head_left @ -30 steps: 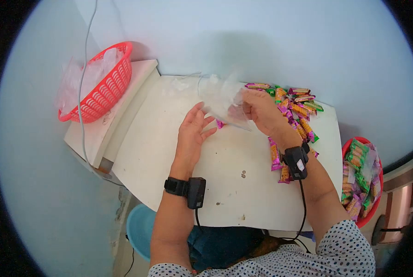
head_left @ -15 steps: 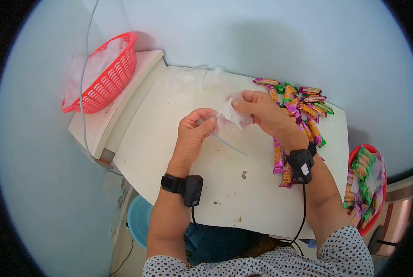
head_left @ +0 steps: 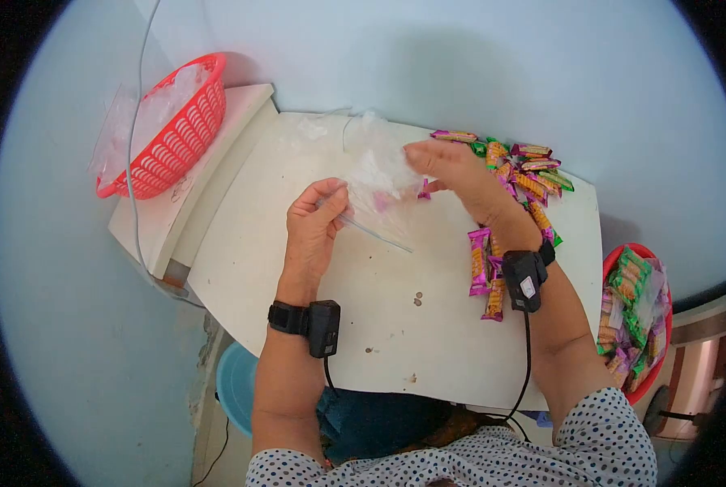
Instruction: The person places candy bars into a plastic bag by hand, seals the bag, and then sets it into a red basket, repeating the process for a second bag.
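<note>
My left hand [head_left: 313,223] pinches the edge of a clear plastic bag [head_left: 379,166] above the white table. A thin pale strip [head_left: 383,238] juts from the same fingers toward the lower right. At the bag's right side is my right hand [head_left: 452,174], its fingers stretched out and apart from the thumb; whether it touches the film is hard to tell. A bit of pink wrapper [head_left: 424,190] shows by the right thumb. Several snack packets [head_left: 530,187] in purple and green wrappers lie right of and behind that hand, and more purple ones [head_left: 478,260] lie below it.
A red basket [head_left: 180,134] of clear bags leans on a raised white ledge [head_left: 164,211] at left. More clear film [head_left: 314,127] lies at the table's [head_left: 298,325] back. A red container [head_left: 667,312] with packets stands at right, a blue tub [head_left: 235,381] below left. Cables hang from both wrist devices.
The crumpled bag has spread out, hanging from my left hand. My right hand has let go of the crumpled film and its fingers have straightened. The whole view has shifted slightly.
</note>
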Tool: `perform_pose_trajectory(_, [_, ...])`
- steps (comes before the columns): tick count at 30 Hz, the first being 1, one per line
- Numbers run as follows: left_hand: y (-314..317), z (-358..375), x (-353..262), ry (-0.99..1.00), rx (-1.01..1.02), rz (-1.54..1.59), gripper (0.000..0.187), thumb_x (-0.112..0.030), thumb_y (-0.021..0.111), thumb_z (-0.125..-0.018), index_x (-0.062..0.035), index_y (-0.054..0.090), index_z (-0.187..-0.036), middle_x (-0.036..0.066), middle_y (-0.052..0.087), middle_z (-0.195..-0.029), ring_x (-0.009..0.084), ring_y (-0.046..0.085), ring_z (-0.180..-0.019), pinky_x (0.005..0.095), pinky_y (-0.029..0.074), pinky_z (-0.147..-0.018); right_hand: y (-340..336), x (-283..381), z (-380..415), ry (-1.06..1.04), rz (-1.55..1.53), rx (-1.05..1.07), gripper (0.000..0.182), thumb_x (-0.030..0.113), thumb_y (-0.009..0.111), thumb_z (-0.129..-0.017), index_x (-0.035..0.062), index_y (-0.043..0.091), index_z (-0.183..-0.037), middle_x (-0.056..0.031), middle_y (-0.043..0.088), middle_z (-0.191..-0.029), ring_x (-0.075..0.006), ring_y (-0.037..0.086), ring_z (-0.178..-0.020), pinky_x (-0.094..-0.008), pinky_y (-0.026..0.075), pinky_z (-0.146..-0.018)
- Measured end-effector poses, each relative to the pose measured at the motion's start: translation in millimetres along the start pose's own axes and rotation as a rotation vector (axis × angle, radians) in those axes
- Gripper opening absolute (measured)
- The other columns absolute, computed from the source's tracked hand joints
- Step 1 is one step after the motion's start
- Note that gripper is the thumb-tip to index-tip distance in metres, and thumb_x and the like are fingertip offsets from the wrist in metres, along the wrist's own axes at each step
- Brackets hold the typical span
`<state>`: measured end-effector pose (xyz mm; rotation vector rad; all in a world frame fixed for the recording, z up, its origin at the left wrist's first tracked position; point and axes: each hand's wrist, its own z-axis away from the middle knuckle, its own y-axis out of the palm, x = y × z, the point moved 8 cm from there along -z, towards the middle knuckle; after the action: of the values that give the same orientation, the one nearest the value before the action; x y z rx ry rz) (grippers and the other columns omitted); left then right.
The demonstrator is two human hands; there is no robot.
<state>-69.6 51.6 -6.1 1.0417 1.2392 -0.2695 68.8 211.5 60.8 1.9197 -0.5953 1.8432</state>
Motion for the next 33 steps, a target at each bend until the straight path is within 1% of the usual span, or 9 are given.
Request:
perform_pose_trajectory(4, [-2,-1,0,0.012,-0.016,-0.012,0.016,-0.008,0.067,-0.093,-0.0057,0.066,-0.108,0.001,0.068,-0.097,0.0098,0.063,-0.081,0.0259,0.053,-0.074,11,-8,0,-0.042,0.035,0.2,0.022,0.019,0.071,-0.089,-0.0011,0.071,-0.098,-0.0056,0.07,-0.082,-0.0099,0.064,-0.066,-0.025,0.053,-0.061])
perform_pose_trajectory(10, [-11,-2,-2,0.045,-0.074,-0.009,0.015,-0.008,0.067,-0.093,-0.006,0.067,-0.107,0.001,0.069,-0.096,0.0091,0.062,-0.08,0.0254,0.053,-0.073,-21,-1,-5,-0.032,-0.02,-0.072,0.019,0.017,0.07,-0.089,-0.0013,0.072,-0.092,-0.0075,0.069,-0.075,-0.0099,0.063,-0.064,-0.0262,0.053,-0.057])
perform_pose_trajectory(13, [-9,-2,-4,0.049,-0.068,-0.002,0.014,-0.008,0.066,-0.093,-0.0059,0.067,-0.107,0.001,0.069,-0.096,0.0092,0.063,-0.08,0.0253,0.053,-0.073,-24,1,-4,0.014,0.054,-0.104,0.022,0.024,0.068,-0.093,0.0021,0.07,-0.097,-0.0025,0.068,-0.078,-0.0109,0.065,-0.07,-0.0272,0.054,-0.064])
perform_pose_trajectory(16, [-4,-1,-3,0.035,-0.038,-0.007,0.015,-0.007,0.066,-0.093,-0.0059,0.067,-0.107,0.001,0.069,-0.096,0.0095,0.063,-0.081,0.0253,0.053,-0.074,-7,3,-3,0.016,0.175,-0.044,0.024,0.024,0.068,-0.093,0.001,0.069,-0.099,-0.003,0.068,-0.078,-0.0103,0.065,-0.071,-0.0273,0.054,-0.065])
perform_pose_trajectory(19, [-3,-1,-1,0.028,-0.027,-0.01,0.015,-0.007,0.066,-0.093,-0.0057,0.067,-0.108,0.001,0.069,-0.096,0.0097,0.063,-0.081,0.0253,0.053,-0.074,3,2,0,-0.131,0.32,0.065,0.025,0.02,0.068,-0.09,-0.0047,0.07,-0.091,-0.0053,0.067,-0.071,-0.0093,0.063,-0.062,-0.0253,0.051,-0.056])
perform_pose_trajectory(25, [-8,-2,-4,0.049,-0.055,-0.009,0.016,-0.006,0.066,-0.092,-0.0051,0.067,-0.108,0.001,0.069,-0.097,0.0098,0.063,-0.081,0.0254,0.053,-0.074,-23,7,0,-0.048,0.218,-0.162,0.026,0.021,0.068,-0.091,-0.0051,0.07,-0.086,-0.0045,0.066,-0.068,-0.0097,0.061,-0.058,-0.0241,0.049,-0.053])
perform_pose_trajectory(28, [-6,-1,-5,0.044,-0.044,-0.004,0.016,-0.006,0.067,-0.092,-0.0049,0.067,-0.108,0.001,0.069,-0.097,0.0099,0.064,-0.082,0.0256,0.053,-0.074,-23,9,-2,-0.09,0.22,-0.176,0.026,0.02,0.068,-0.091,-0.0058,0.069,-0.086,-0.0048,0.066,-0.067,-0.0108,0.063,-0.059,-0.0251,0.05,-0.054])
perform_pose_trajectory(30, [-3,0,-4,0.039,-0.03,-0.006,0.016,-0.006,0.067,-0.092,-0.0049,0.067,-0.108,0.001,0.069,-0.097,0.0098,0.064,-0.083,0.0259,0.053,-0.074,-13,5,-3,-0.175,0.333,-0.128,0.026,0.019,0.068,-0.09,-0.0061,0.069,-0.086,-0.0051,0.066,-0.068,-0.0111,0.063,-0.059,-0.0257,0.05,-0.054])
perform_pose_trajectory(33, [1,1,-5,0.038,-0.053,0.013,0.014,-0.006,0.069,-0.091,-0.004,0.069,-0.105,0.001,0.069,-0.093,0.0085,0.062,-0.076,0.0232,0.05,-0.066,-2,-1,-2,-0.232,0.417,-0.032,0.026,0.019,0.069,-0.089,-0.0066,0.069,-0.087,-0.0064,0.067,-0.069,-0.0114,0.064,-0.06,-0.0263,0.051,-0.055])
